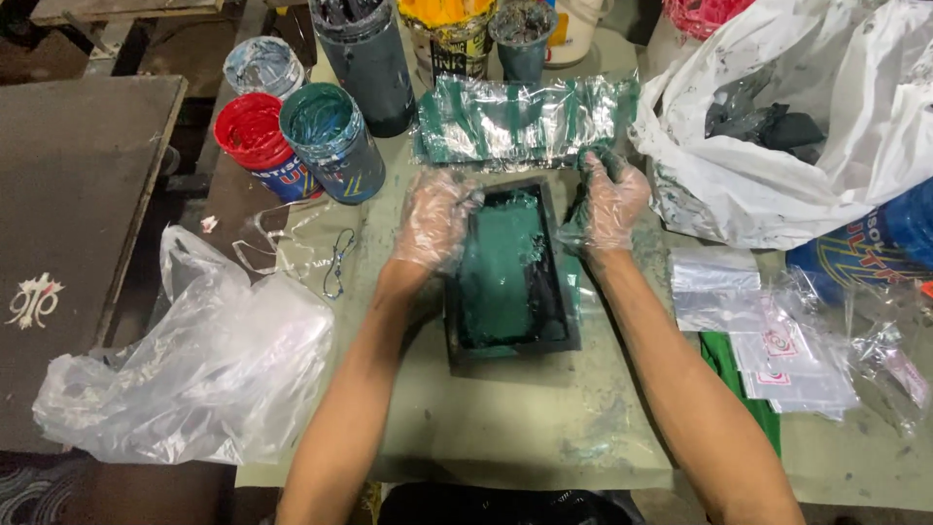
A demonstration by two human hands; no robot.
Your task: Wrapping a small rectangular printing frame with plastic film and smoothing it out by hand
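On the counter (505, 428), between ink tubs and plastic bags, both gloved hands grip a dark rectangular frame (512, 342) smeared with green ink: left hand (432, 222) and right hand (610, 199) at its far corners.

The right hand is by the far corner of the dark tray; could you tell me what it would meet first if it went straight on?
Probably the green-smeared clear plastic sheets just beyond the right hand, though depth is unclear.
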